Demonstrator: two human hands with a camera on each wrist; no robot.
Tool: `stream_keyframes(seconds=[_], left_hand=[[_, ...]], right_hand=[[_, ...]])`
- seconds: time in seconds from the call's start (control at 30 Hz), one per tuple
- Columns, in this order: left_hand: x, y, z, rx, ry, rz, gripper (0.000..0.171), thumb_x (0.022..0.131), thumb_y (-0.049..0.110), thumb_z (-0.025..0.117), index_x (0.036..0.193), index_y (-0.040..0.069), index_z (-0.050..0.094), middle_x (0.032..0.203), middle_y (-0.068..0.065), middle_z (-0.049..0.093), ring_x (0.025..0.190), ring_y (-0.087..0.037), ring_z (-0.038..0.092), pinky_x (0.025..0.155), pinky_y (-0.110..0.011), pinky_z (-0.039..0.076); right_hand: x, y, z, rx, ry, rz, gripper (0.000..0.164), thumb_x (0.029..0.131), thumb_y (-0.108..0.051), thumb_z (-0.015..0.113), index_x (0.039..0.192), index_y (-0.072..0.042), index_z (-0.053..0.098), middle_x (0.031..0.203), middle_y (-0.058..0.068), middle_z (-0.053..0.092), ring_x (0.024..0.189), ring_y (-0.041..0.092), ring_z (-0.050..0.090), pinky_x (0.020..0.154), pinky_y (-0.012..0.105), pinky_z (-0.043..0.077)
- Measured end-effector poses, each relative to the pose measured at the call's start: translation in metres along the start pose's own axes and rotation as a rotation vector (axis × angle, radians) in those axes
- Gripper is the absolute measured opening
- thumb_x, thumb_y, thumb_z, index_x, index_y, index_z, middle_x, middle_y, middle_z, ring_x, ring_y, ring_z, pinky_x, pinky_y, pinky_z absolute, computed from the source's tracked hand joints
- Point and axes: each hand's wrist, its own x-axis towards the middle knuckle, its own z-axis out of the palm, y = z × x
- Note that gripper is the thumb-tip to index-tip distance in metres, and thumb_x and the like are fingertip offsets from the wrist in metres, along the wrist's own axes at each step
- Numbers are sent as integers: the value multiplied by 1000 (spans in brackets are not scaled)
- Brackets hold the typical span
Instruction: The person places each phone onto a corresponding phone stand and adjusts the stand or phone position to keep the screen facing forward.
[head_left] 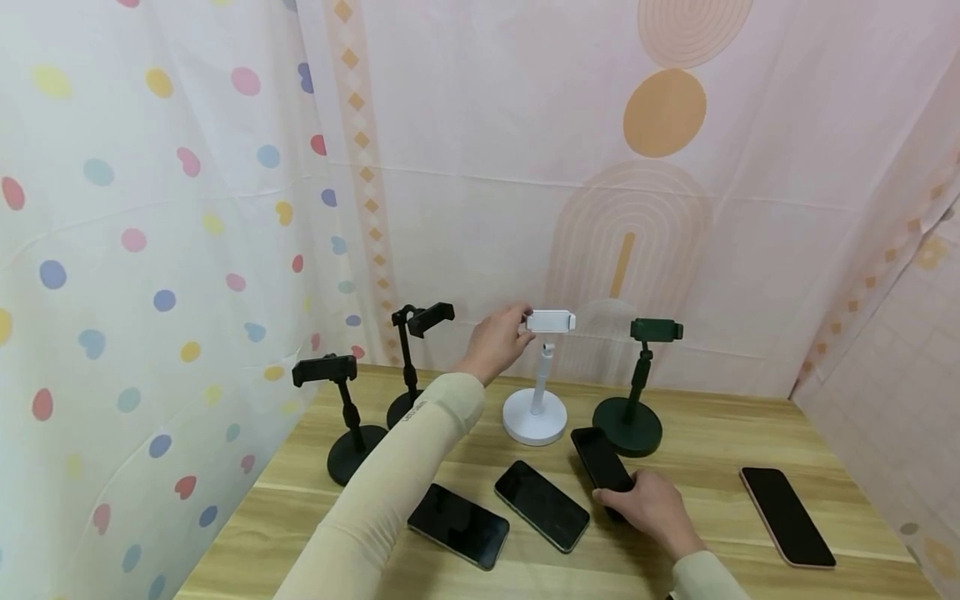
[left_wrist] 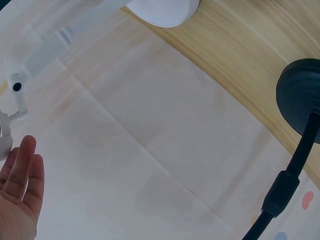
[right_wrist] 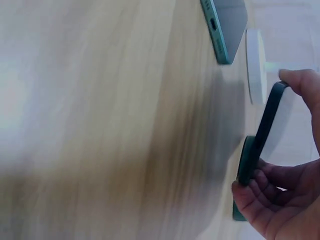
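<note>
At far left we see a dotted curtain (head_left: 135,250). Next, on the worktop (head_left: 720,442), we find the front black stand (head_left: 356,454), its clamp turned toward us, then the rear black stand (head_left: 407,354), its clamp tilted and its base partly covered by the left sleeve (head_left: 397,492). The left phone (head_left: 459,527) lies flat, screen up, just beside that sleeve.

Above it we see the left hand (head_left: 495,342) pinching the left end of the clamp on the white stand (head_left: 535,417); in the left wrist view, three of its fingers reach out beside that clamp. The white stand is upright, its round base on the worktop. In front of it we have the middle phone (head_left: 542,506), flat and slanted, screen up.

Further right, we see the right hand (head_left: 652,508) gripping the near end of the held phone (head_left: 600,458), thumb on one long edge, fingers on the other. That phone's screen is dark, and its far end shows in front of the base of the green stand (head_left: 627,427), which stands upright with a bare clamp. Last, well apart at right, we find the right phone (head_left: 787,517), flat, screen up.
</note>
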Motion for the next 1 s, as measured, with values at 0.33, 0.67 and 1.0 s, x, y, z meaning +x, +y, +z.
stream_keyframes(seconds=[0.33,0.67,1.0], left_hand=[[1,-2,0,40,9,5,30,95,19,69,122,8,59,118,-6,67,96,-20,66,80,-35,53],[0,-2,4,78,38,38,30,96,18,69,122,9,58,116,-8,67,93,-20,67,79,-34,54],[0,-4,2,75,71,77,26,94,15,70,117,7,59,112,-8,68,93,-23,67,79,-36,53]], right_hand=[[9,-34,0,101,173,-99,81,79,-58,76,117,12,62,107,21,63,93,31,61,80,48,52],[21,-74,-4,246,357,-183,78,79,-55,78,126,3,58,114,19,56,101,32,53,86,48,45],[41,-116,-13,345,443,-285,65,80,-53,78,117,-3,62,102,14,57,93,28,51,81,45,43]])
